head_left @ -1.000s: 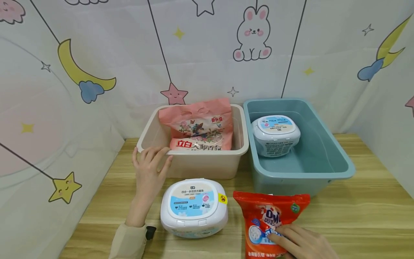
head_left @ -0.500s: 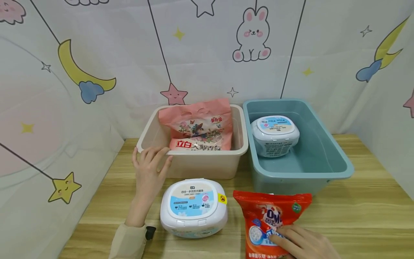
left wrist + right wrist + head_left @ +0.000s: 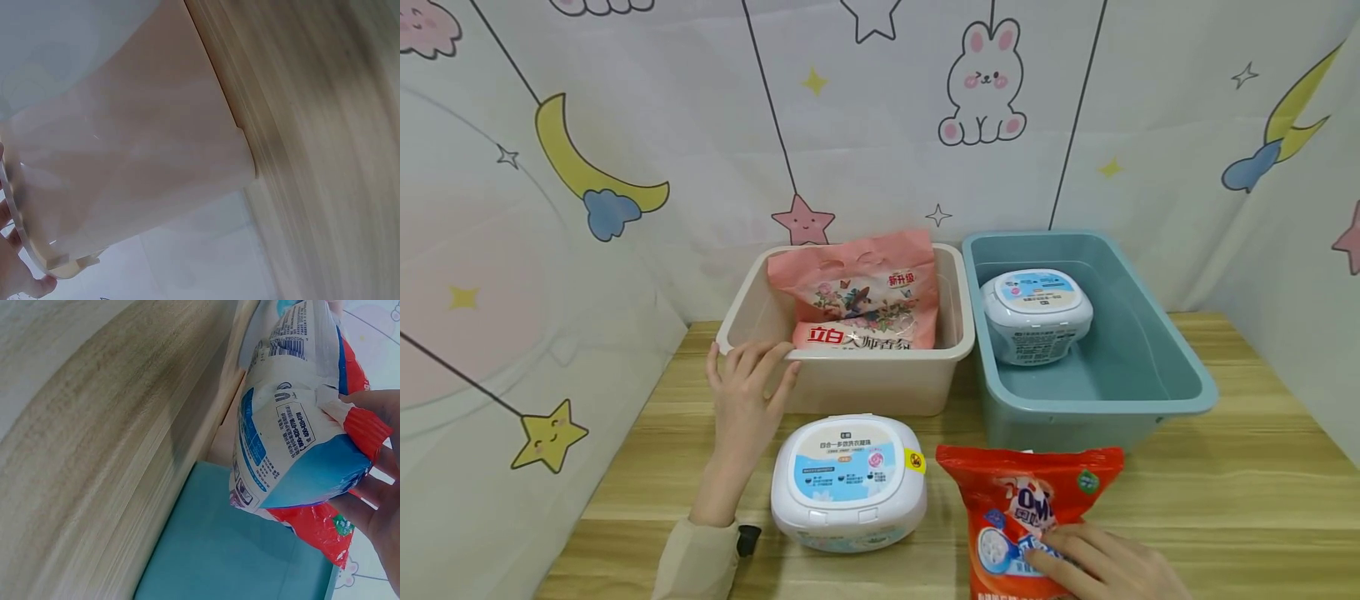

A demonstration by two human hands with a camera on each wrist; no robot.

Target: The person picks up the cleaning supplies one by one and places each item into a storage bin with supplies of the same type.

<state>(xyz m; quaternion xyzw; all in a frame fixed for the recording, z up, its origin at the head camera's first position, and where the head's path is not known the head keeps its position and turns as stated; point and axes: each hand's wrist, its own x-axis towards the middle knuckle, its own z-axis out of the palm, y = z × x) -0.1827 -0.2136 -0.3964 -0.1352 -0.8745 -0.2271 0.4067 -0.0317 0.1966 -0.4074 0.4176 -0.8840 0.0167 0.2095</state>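
Note:
My left hand (image 3: 745, 400) grips the front left rim of a cream plastic bin (image 3: 857, 379), fingers over the edge. In the left wrist view the bin's wall (image 3: 137, 144) fills much of the picture, with parts of the hand (image 3: 15, 269) along the rim. A pink laundry detergent bag (image 3: 865, 296) leans inside this bin. My right hand (image 3: 1112, 562) holds a red laundry detergent bag (image 3: 1011, 500) at its right side, in front of the teal bin. From the right wrist the bag's white and blue printed back (image 3: 287, 437) shows, partly covered by fingers.
Between my arms a white lidded tub (image 3: 850, 483) stands on the wooden table (image 3: 1247, 492). Beside the cream bin is a teal bin (image 3: 1135, 358) with a similar white tub (image 3: 1037, 317) inside. A patterned curtain (image 3: 865, 125) hangs close behind both bins.
The head view shifts very slightly. The red detergent bag and my right hand move only a trace, and my left hand stays on the cream bin's rim.

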